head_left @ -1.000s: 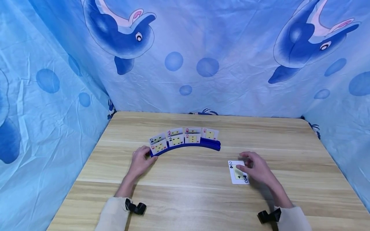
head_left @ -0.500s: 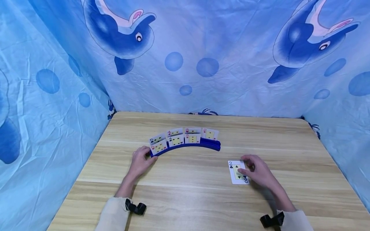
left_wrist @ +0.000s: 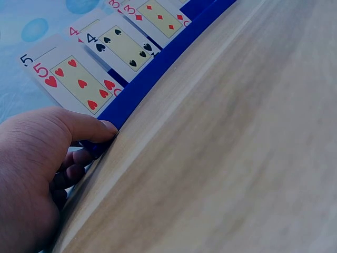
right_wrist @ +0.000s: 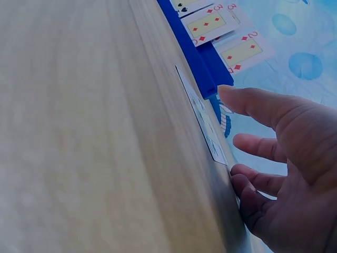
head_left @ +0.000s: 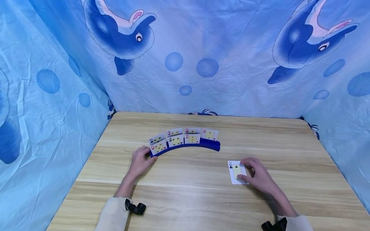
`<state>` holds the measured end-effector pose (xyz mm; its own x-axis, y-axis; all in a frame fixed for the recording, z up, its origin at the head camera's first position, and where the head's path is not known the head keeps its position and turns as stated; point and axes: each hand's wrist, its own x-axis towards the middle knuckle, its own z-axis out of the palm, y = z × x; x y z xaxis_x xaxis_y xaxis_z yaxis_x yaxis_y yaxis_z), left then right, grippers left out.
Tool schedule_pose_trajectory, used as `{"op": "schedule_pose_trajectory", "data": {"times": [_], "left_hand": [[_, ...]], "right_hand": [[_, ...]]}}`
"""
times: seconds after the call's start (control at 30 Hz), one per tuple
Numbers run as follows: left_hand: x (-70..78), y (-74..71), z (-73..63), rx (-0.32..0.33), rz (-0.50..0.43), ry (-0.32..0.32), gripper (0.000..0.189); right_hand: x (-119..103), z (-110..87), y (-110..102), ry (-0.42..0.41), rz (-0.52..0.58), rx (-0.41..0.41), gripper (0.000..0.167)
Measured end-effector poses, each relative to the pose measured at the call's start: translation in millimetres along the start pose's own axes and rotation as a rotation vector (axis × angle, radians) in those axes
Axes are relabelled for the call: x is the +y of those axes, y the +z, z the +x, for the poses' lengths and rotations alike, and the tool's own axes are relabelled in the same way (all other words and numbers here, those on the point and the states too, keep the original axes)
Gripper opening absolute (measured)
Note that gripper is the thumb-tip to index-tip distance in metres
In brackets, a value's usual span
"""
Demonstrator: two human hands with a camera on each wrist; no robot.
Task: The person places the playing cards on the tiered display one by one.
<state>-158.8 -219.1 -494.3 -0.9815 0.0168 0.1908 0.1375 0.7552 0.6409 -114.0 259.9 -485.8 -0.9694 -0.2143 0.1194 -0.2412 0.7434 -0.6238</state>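
Observation:
My left hand (head_left: 141, 164) grips the left end of a curved blue card holder (head_left: 210, 144), thumb in front and fingers behind, as the left wrist view shows. Two rows of playing cards stand in it: the five of hearts (left_wrist: 81, 83), four of spades (left_wrist: 118, 46) and three of diamonds (head_left: 192, 138) in front, with a red two (head_left: 210, 134) at the back right. A two of clubs (head_left: 234, 171) lies face up on the table. Over its right side hovers my right hand (head_left: 260, 175); in the right wrist view the thumb (right_wrist: 247, 101) is raised apart from the card.
The wooden table (head_left: 185, 199) carries the holder left of centre and the loose card to the right. Blue cloth with dolphins (head_left: 127, 35) hangs behind and at both sides. Black wrist cameras (head_left: 136, 208) sit at both cuffs.
My right hand has moved slightly toward me and to the right, from over the card's upper part to its right edge. The left hand, holder and cards have stayed put.

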Motion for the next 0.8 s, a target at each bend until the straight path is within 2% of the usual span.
{"op": "schedule_pose_trajectory", "data": {"times": [0.23, 0.37, 0.8], "left_hand": [[-0.2, 0.9, -1.0, 0.003, -0.001, 0.009, 0.035], [-0.2, 1.3, -1.2, -0.002, 0.000, 0.009, 0.036], [-1.2, 0.5, 0.6, 0.000, -0.012, 0.007, 0.035]], "right_hand": [[-1, -6.8, 6, -0.020, 0.011, 0.001, 0.053], [-3, -10.8, 10, -0.050, 0.012, 0.033, 0.052], [-10, -9.0, 17, -0.029, -0.131, 0.040, 0.052]]}}
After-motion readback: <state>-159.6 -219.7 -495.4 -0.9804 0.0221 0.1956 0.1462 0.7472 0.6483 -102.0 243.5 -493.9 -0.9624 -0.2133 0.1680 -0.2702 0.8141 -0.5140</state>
